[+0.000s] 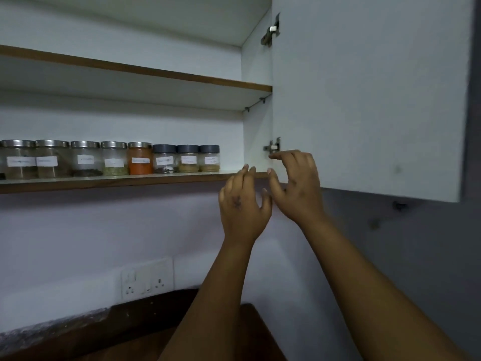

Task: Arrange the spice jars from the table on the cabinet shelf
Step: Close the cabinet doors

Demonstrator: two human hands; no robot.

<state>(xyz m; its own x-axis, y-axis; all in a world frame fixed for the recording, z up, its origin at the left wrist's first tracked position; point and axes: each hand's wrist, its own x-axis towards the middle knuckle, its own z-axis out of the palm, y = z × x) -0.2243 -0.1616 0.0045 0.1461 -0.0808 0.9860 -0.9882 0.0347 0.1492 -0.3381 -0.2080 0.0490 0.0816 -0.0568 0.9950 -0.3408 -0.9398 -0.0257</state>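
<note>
Eight spice jars [112, 158] sit in one row on the lower cabinet shelf [130, 179], left half of the frame, each upright, neighbours touching or nearly so, all with white paper labels (text too blurred to read). Left to right: four clear jars with steel lids, contents brownish, brownish, dark, greenish. Fifth is the orange jar [140, 158], steel lid, filled almost to the top. Then three shorter jars with dark grey lids [186, 158], the last one ending well short of the cabinet side wall.

Upper shelf [135, 69] runs across the upper left of the frame, seen from below.

Wall socket plate [147, 278] is at lower centre-left on the white wall, above a dark wooden worktop [145, 316] along the bottom edge.

Left hand [243, 204] is at frame centre, raised just below the right end of the lower shelf edge, fingers loosely spread and slightly curled, holding nothing; fingertips reach the height of the shelf's front edge.

Right hand [296, 183] is just right of it, thumbs close, fingers bent but empty, fingertips near the lower hinge [272, 146]; cannot tell if they touch it.

Open cabinet door [369, 100] fills the upper right of the frame, with an upper hinge [271, 31] near the top.
</note>
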